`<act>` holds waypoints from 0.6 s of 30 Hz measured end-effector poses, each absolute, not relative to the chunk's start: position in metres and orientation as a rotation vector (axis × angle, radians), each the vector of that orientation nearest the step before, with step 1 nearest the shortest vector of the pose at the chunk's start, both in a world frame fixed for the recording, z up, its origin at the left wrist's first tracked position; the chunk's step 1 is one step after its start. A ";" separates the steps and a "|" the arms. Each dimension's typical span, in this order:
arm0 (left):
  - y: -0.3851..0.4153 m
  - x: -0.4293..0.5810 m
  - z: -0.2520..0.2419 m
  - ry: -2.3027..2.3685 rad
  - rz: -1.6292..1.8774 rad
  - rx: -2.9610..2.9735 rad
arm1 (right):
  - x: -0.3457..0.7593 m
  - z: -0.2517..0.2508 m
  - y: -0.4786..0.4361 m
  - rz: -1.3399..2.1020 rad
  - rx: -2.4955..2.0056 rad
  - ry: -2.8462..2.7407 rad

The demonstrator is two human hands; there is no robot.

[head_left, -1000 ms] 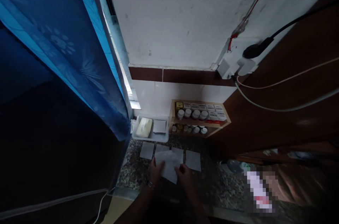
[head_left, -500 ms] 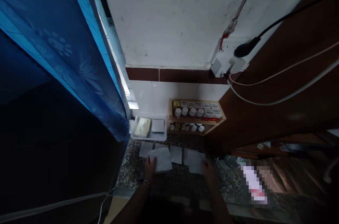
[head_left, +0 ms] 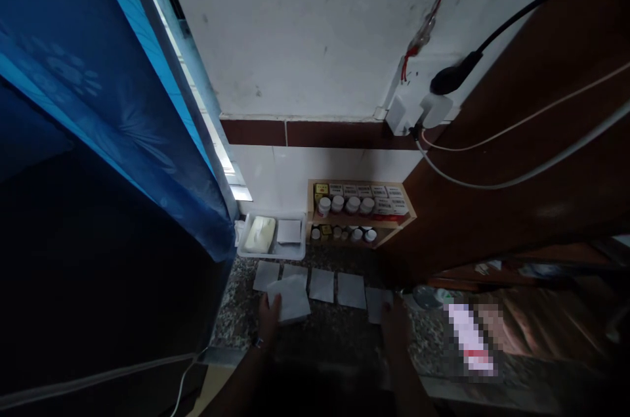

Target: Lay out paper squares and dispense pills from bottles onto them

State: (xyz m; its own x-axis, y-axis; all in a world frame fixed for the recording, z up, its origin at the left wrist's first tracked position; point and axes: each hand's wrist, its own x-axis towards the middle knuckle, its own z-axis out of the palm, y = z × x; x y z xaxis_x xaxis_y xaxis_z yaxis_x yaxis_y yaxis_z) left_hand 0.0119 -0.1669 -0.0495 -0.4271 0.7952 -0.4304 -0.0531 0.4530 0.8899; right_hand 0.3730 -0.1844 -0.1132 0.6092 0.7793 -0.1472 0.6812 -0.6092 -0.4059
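Observation:
On a speckled stone counter point(head_left: 339, 331) lies a row of several white paper squares point(head_left: 322, 284). My left hand point(head_left: 269, 320) grips a small stack of the same white sheets point(head_left: 291, 299) at the left end of the row. My right hand point(head_left: 395, 318) rests at the right end of the row, its fingers on the last white square point(head_left: 377, 304); it is dark and I cannot tell whether its fingers are spread or closed.
A white tray point(head_left: 272, 249) with a pale block and one white square stands against the tiled wall. Beside it is a small wooden rack point(head_left: 359, 213) of little jars and boxes. A blue curtain point(head_left: 113, 141) hangs left. Cables and a socket point(head_left: 418, 115) are on the wall; a dark wooden panel stands right.
My right hand left the stack held with the left, moved right and set a white square down at the right end of the row. The view shifted slightly right.

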 end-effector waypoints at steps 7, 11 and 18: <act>-0.169 0.011 -0.047 1.792 1.081 0.671 | 0.360 -0.108 -0.192 0.207 -2.654 -1.209; -0.171 0.011 -0.045 1.755 1.099 0.643 | 0.363 -0.092 -0.195 0.136 -2.614 -1.214; -0.177 0.002 -0.036 1.672 1.135 0.581 | 0.283 -0.048 -0.190 0.618 -2.062 -1.161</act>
